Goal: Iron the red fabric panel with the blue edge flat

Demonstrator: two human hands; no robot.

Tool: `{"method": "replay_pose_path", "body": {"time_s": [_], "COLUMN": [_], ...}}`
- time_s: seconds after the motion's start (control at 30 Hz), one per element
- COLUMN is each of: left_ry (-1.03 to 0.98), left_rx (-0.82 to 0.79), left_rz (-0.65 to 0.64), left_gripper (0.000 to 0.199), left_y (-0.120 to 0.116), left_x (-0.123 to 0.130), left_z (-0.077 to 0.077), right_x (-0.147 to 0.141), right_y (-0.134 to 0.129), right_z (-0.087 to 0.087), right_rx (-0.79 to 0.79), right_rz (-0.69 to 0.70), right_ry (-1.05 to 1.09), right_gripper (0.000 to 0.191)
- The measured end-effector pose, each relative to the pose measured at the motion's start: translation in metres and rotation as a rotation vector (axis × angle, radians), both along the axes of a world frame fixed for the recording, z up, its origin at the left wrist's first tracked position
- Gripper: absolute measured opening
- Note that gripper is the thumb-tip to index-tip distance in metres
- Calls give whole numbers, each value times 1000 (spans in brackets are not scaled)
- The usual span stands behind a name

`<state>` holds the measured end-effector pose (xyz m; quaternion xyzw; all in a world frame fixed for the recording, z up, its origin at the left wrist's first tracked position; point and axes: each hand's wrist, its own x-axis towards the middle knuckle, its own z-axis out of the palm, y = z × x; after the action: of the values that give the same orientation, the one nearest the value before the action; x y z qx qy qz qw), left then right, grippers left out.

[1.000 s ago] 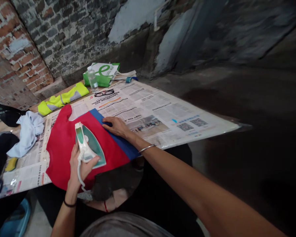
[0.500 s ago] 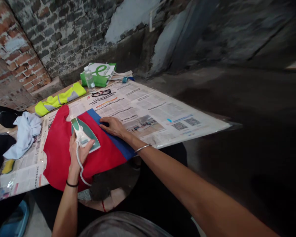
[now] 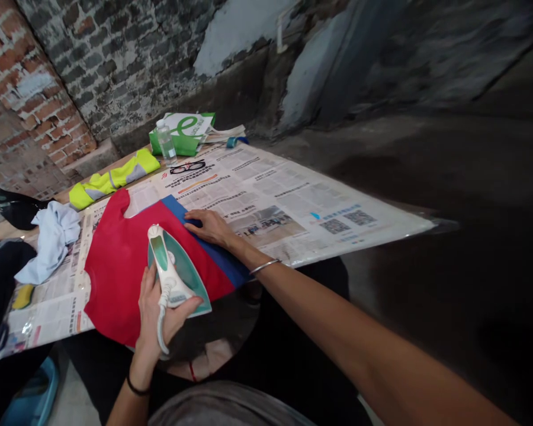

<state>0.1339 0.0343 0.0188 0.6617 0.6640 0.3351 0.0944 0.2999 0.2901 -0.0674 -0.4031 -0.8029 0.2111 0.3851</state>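
Note:
A white and teal clothes iron (image 3: 182, 275) is gripped in my left hand (image 3: 160, 316), its tip pointing away from me. It is over the near part of a red garment (image 3: 115, 260), with its heel reaching past the near edge. A white cord runs down from its handle beside my wrist. My right hand (image 3: 211, 228) rests on the blue band (image 3: 224, 260) along the garment's right side, fingers extended and slightly curved. The cloth lies spread on a newspaper-covered table (image 3: 288, 183).
Further back are eyeglasses (image 3: 187, 167), a clear bottle (image 3: 166, 143), a green-white bag (image 3: 190, 131), a tape roll (image 3: 231, 142) and a folded yellow reflective garment (image 3: 115, 177). At left lie a pale blue cloth (image 3: 51, 239), a yellow sponge (image 3: 23, 296) and dark clothing (image 3: 4, 284).
My left hand has brought the iron toward me and a little right; it looks larger and closer to the camera. My right hand stays at the blue band. The view has shifted slightly.

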Motion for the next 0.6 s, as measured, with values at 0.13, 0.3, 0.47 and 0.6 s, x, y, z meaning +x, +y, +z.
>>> {"method": "replay_pose_path", "body": {"time_s": [0.13, 0.3, 0.47, 0.6], "left_ry": [-44, -40, -42, -30], "left_rx": [-24, 4, 37, 51], "left_rz": [2, 55, 59, 65], "left_gripper": [68, 62, 54, 54], "left_y": [45, 104, 121, 97], "left_x": [3, 3, -7, -8], "left_z": [10, 18, 15, 13], "right_x": [0, 0, -1, -1], "right_y": [0, -2, -3, -4], "right_z": [-1, 0, 4, 7], "right_rx": [-10, -21, -18, -18], "right_rz": [-4, -2, -9, 8], "right_ry": [-5, -10, -20, -12], "right_gripper": [29, 28, 28, 29]}}
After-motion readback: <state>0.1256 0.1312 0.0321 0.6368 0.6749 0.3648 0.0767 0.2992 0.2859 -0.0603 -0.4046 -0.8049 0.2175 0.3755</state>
